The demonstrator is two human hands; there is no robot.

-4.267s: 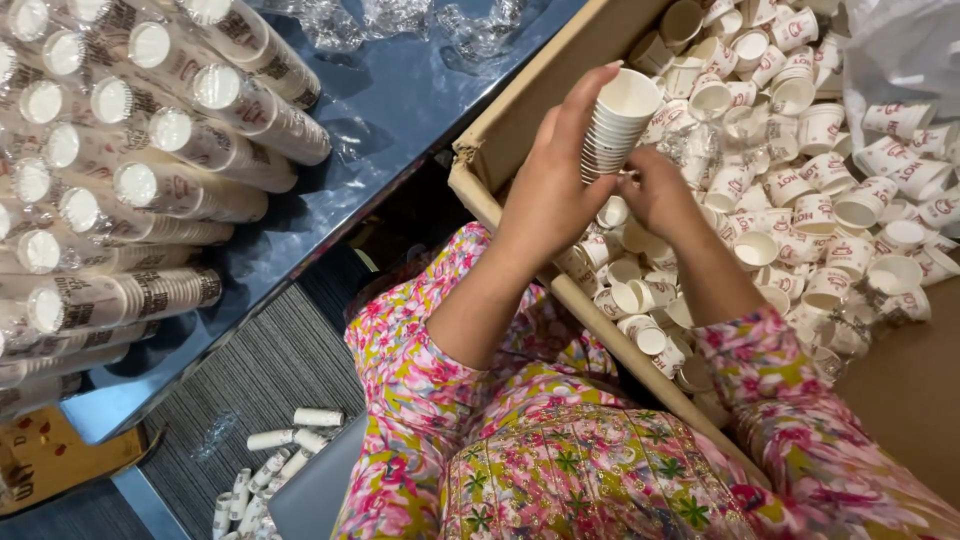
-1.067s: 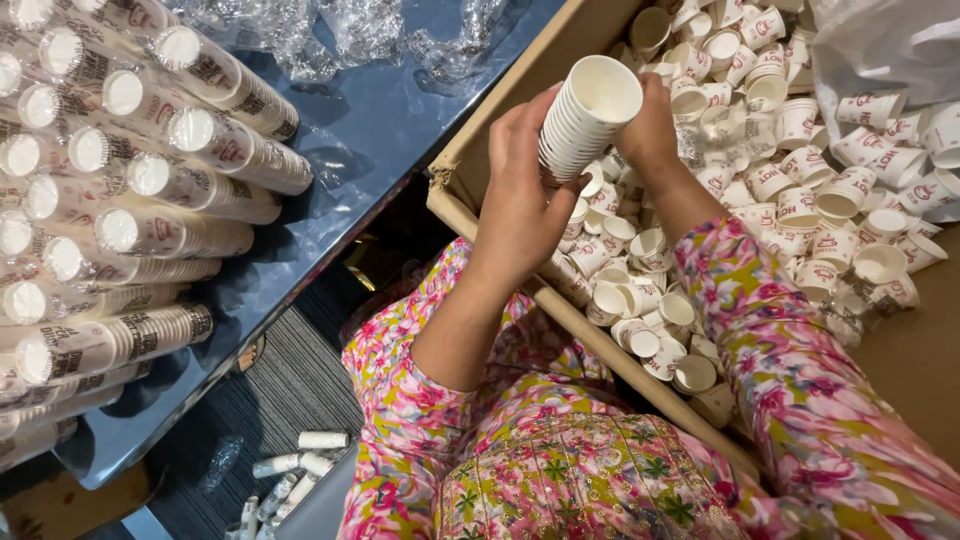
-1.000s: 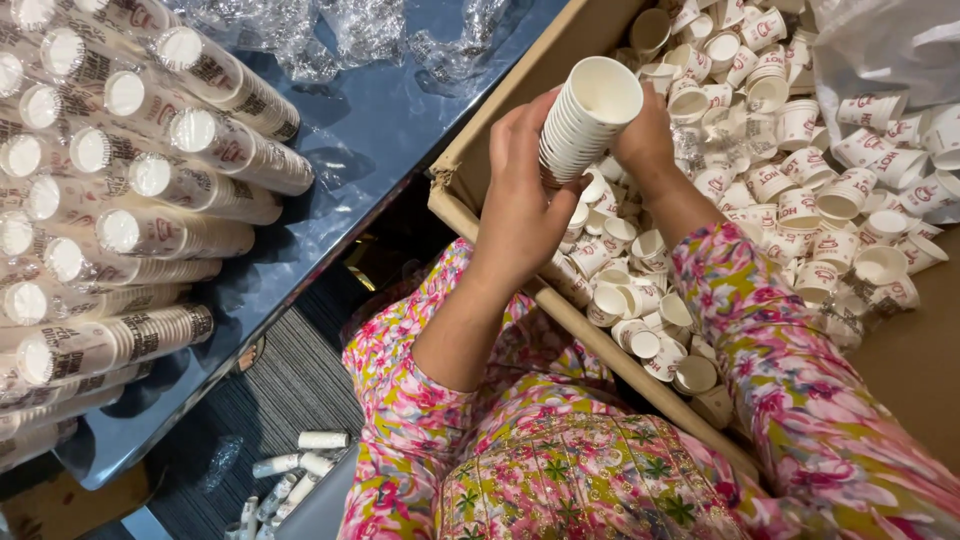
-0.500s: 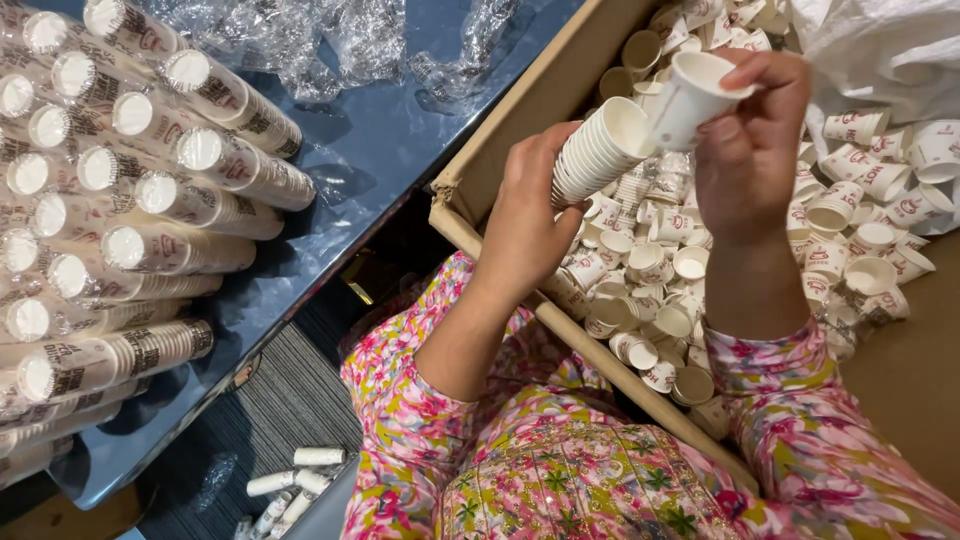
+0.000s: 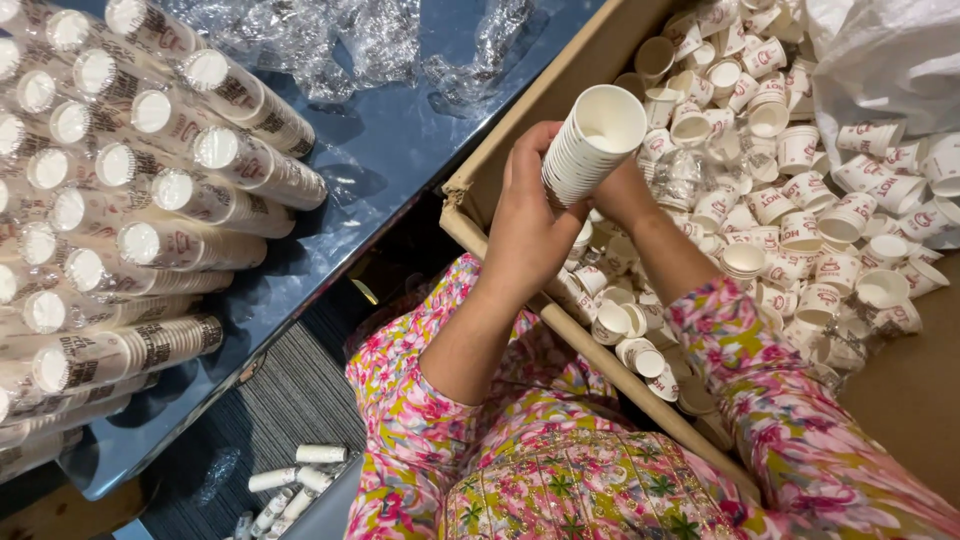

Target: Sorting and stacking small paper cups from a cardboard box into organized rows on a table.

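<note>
My left hand (image 5: 525,235) grips a stack of white paper cups (image 5: 590,145), tilted with its open mouth up and to the right, over the near corner of a cardboard box (image 5: 560,90). My right hand (image 5: 618,195) is pressed against the lower part of the same stack from behind, its fingers mostly hidden by the cups and my left hand. Many loose printed paper cups (image 5: 800,230) lie in the box beneath both hands. Both arms wear pink floral sleeves.
On the left a blue table (image 5: 400,150) carries several long stacks of cups (image 5: 150,210) lying on their sides, with crumpled clear plastic wrap (image 5: 340,40) behind them. A white bag (image 5: 880,60) lies in the box's far right. Small white rolls (image 5: 290,480) lie on the floor.
My right hand, which held a single cup at the stack's mouth, has dropped behind the stack's lower part. The cup now sits on the stack, which has tilted more upright.
</note>
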